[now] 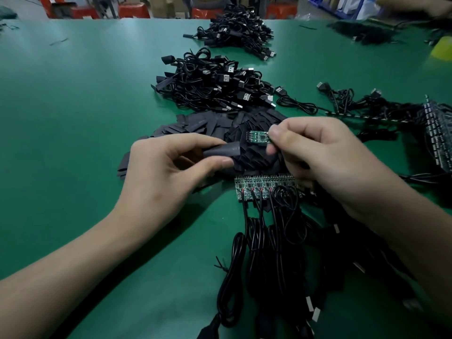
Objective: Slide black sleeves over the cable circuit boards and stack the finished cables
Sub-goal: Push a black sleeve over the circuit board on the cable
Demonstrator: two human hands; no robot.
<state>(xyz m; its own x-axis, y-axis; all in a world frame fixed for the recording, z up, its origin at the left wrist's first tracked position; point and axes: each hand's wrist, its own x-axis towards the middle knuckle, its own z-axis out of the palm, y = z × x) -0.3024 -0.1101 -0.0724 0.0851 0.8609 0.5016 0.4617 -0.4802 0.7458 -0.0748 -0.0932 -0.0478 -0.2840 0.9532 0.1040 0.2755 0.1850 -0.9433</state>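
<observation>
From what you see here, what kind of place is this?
Likely an electronics assembly workshop: a green work mat, heaps of black USB cables, loose black sleeves, and a row of small circuit boards.

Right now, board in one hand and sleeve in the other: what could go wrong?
1. The sleeve in the left hand looks pinched flat, so the board in the right hand may catch on its mouth rather than slide in.
2. The right hand hovers over the row of bare boards; its trailing cable could drag them out of line.
3. The sleeve pile abuts the finished cables, so they may mix.
</observation>
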